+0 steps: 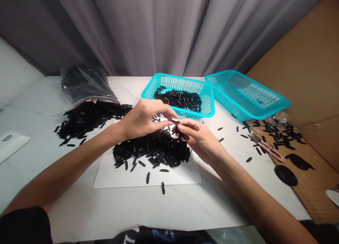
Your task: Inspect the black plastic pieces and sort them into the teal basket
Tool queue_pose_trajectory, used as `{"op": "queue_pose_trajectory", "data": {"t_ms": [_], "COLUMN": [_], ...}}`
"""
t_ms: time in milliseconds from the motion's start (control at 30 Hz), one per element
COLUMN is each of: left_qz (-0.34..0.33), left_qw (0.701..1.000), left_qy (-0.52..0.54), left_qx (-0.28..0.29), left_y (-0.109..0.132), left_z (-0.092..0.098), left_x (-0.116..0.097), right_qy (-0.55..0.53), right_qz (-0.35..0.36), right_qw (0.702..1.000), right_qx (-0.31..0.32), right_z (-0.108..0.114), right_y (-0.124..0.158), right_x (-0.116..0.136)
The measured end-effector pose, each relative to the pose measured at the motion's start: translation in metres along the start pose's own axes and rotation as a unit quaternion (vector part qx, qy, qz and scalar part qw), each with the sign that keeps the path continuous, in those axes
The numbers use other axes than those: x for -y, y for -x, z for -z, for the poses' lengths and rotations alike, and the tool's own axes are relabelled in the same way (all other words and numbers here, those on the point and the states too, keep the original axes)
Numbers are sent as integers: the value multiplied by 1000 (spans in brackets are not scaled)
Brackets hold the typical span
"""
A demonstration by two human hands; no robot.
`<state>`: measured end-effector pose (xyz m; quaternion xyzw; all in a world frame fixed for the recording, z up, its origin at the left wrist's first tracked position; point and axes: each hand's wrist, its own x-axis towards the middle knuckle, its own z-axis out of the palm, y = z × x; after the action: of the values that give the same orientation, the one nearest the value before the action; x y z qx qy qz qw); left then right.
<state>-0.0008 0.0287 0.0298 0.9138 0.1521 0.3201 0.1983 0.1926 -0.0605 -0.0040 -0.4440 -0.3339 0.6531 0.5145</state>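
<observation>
Small black strips lie in a loose pile [156, 148] on a white sheet [119, 180]. Above the pile, my left hand [144, 118] has its thumb and fingertips at one end of a black strip [174, 122]. My right hand [197, 136] is closed round several more black strips, with its thumb over them, and meets the left fingertips at that strip. Behind my hands a blue basket [180, 79] holds many of the same strips. At the left, a clear plastic bag [87, 83] of black pieces lies with its mouth beside a second heap [82, 120].
Another blue basket [246, 95] stands at the back right. Pink-handled scissors [271, 150], scattered strips and two black oval items [286, 175] lie on the right side. A white plastic object [13, 145] sits at the far left. A grey curtain [148, 32] hangs behind.
</observation>
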Motion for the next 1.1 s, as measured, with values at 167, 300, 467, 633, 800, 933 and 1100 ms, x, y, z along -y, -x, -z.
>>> {"op": "queue_pose_trajectory", "data": {"t_ms": [167, 300, 467, 633, 800, 933, 1100], "left_qz": [65, 125, 52, 98, 115, 112, 140], "left_qw": [973, 976, 996, 989, 985, 989, 975], "left_qy": [-119, -128, -64, 57, 114, 99, 162], "left_qx": [-189, -125, -32, 93, 56, -11, -57], "left_y": [1, 7, 5, 1, 4, 3, 0], "left_z": [-15, -26, -18, -14, -24, -24, -20], "left_x": [19, 44, 28, -3, -3, -2, -3], "right_qy": [2, -8, -20, -58, -100, -119, -125], "right_qz": [-22, -42, -41, -34, -44, -73, -98], "right_qw": [1000, 999, 999, 997, 993, 989, 987], "right_qx": [-6, 8, 2, -27, -35, -42, -25], "right_z": [0, 1, 2, 1, 3, 6, 5], "right_y": [-1, -2, -2, -4, -6, -8, -7], "right_x": [-4, -8, -7, -4, -3, -4, -7]}}
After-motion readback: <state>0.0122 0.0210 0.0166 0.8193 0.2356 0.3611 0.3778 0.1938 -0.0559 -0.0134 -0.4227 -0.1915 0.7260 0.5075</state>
